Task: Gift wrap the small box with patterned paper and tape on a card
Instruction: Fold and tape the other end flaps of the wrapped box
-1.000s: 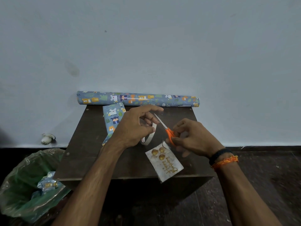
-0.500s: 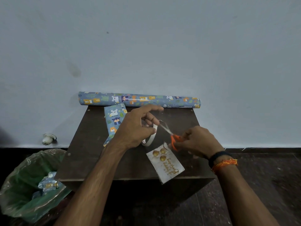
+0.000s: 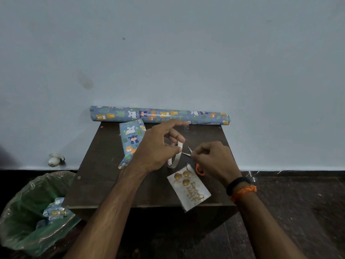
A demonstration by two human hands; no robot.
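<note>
On the dark wooden table [image 3: 104, 176] lies the small box [image 3: 130, 142], wrapped in blue animal-patterned paper, partly behind my left hand. My left hand [image 3: 158, 146] holds a roll of clear tape [image 3: 176, 157] upright over the table's middle, with a strip of tape pulled up toward my forefinger. Gripped in my right hand [image 3: 214, 159] are orange-handled scissors [image 3: 198, 169], whose blades stand parted beside the roll. A white birthday card [image 3: 188, 189] with gold balloons lies at the front edge, overhanging it a little.
A roll of the same patterned paper [image 3: 160, 115] lies along the table's back edge against the pale wall. A bin lined with a green bag [image 3: 28, 212], holding paper scraps, stands on the dark floor at the left.
My right hand has turned the scissors and drawn them lower and closer to the tape roll; their blades now stand parted. My left hand has stayed about where it was, holding the roll.
</note>
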